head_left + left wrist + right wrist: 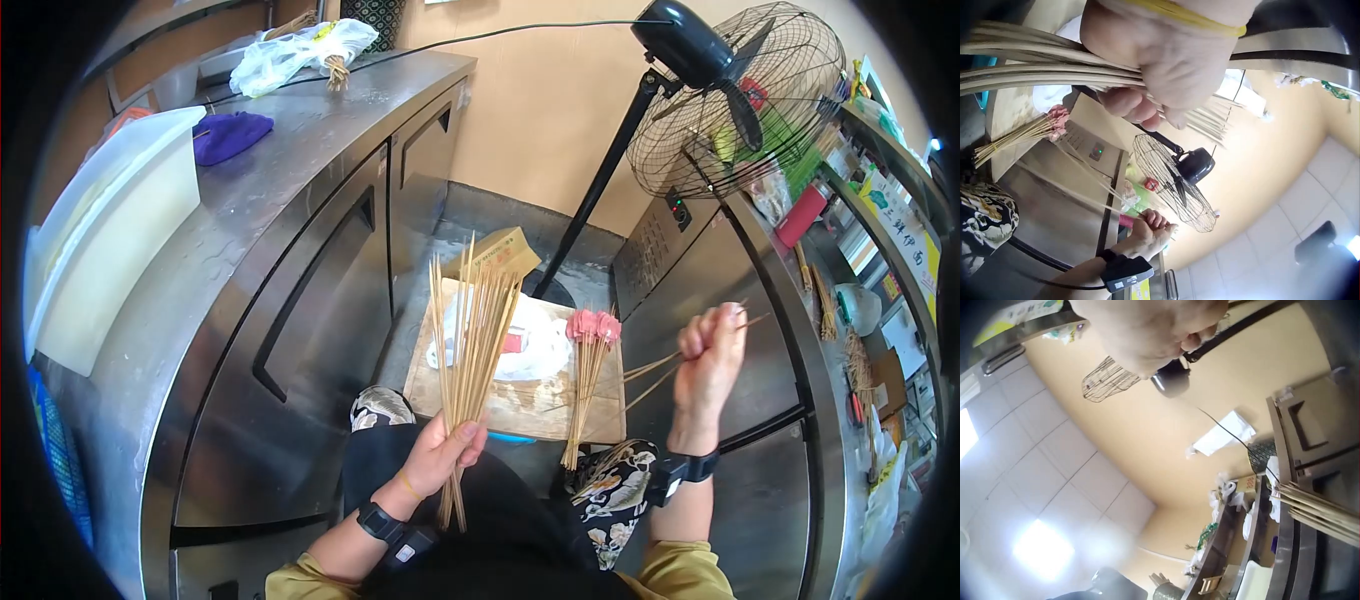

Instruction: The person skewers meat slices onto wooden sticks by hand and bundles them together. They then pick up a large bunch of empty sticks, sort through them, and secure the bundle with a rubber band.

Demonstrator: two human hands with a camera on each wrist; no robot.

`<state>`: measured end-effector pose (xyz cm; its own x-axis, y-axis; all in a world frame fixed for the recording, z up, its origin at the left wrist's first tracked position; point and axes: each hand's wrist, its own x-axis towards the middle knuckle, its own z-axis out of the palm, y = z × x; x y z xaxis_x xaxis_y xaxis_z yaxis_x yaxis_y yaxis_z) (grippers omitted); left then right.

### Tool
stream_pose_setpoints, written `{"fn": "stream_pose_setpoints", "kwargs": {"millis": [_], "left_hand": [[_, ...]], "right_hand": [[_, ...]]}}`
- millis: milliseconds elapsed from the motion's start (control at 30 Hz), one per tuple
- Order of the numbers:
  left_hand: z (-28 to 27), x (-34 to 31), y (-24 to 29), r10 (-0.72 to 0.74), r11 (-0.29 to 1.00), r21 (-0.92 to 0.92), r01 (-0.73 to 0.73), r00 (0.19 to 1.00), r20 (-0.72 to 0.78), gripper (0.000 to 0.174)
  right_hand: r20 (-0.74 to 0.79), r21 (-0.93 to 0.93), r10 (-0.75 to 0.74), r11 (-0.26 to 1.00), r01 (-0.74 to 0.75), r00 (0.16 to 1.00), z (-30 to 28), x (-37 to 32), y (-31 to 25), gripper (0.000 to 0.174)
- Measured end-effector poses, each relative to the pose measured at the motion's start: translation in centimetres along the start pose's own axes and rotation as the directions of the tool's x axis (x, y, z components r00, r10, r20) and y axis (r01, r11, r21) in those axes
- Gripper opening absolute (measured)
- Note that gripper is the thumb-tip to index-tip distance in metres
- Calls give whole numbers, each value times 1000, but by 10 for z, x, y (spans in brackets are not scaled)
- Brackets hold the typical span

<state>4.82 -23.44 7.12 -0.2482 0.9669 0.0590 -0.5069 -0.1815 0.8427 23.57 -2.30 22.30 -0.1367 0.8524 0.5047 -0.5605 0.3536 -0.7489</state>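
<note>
My left hand (440, 455) grips a thick bundle of bamboo skewers (470, 345), which stands nearly upright in the head view. Raised at the right, my right hand (712, 360) has its fingers curled round a few loose skewers (652, 372) that point down and left. Between the hands, a fan of skewers tipped with pink meat (594, 326) lies at the right side of a wooden board (530, 405). Behind the bundle, a white plastic bag (545, 345) with something pink-red in it rests on the same board. The left wrist view shows the bundle (1041, 75) passing under the palm.
A cardboard box (505, 252) sits at the board's far edge. A black standing fan (735, 95) rises at the back right. Steel counters flank both sides; the left one (330, 120) carries a white tub (120, 240), a purple cloth (232, 137) and a bagged skewer bundle (300, 58).
</note>
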Motion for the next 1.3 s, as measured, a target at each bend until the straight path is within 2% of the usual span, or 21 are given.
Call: {"fn": "stream_pose_setpoints", "kwargs": {"millis": [100,133,200,300,367,500,633,733,833,933,1033,1133,1167,1300], "left_hand": [[-8,-1,-6,-1,1000,3,1,999,35,17],[-11,-1,-8,-7,999,32,6,999,38,17],[-10,-1,-6,-11,999,42,10,1000,21,18],[-3,2,2,-17,999,29,18,1000,-3,20],[-4,4,6,-31,997,66,31,1000,3,21],[4,10,9,-26,998,49,25,1000,11,24],[9,12,6,-50,997,64,47,997,54,25],[12,9,6,-83,994,81,79,995,47,26],[15,7,5,-80,994,79,76,996,44,27],[20,8,2,-61,995,85,57,997,47,27],[21,10,-2,-80,992,99,72,994,71,26],[24,9,-4,-97,989,121,86,991,93,26],[26,9,-3,-100,988,130,87,990,98,26],[27,7,-2,-96,991,97,87,991,97,34]], "right_hand": [[-42,54,77,996,-75,996,12,-16,27,24],[-1,35,102,994,-102,995,11,-21,38,26],[3,-177,146,974,-143,989,18,-36,65,29],[54,-99,408,910,-402,911,26,-54,98,26],[127,-162,376,921,-355,918,34,-57,99,24],[329,-263,337,930,-258,882,79,-56,51,17],[419,-97,387,919,-383,821,89,-57,56,14],[431,-147,366,930,-337,825,82,-57,66,10],[385,-117,488,868,-483,783,76,-57,56,13],[381,-74,522,840,-537,763,69,-57,55,13],[321,-62,443,892,-448,837,74,-62,52,15],[358,-113,414,909,-401,837,86,-62,43,22],[396,-157,469,882,-445,789,80,-60,48,25],[365,-188,510,860,-475,779,74,-62,50,20]]}}
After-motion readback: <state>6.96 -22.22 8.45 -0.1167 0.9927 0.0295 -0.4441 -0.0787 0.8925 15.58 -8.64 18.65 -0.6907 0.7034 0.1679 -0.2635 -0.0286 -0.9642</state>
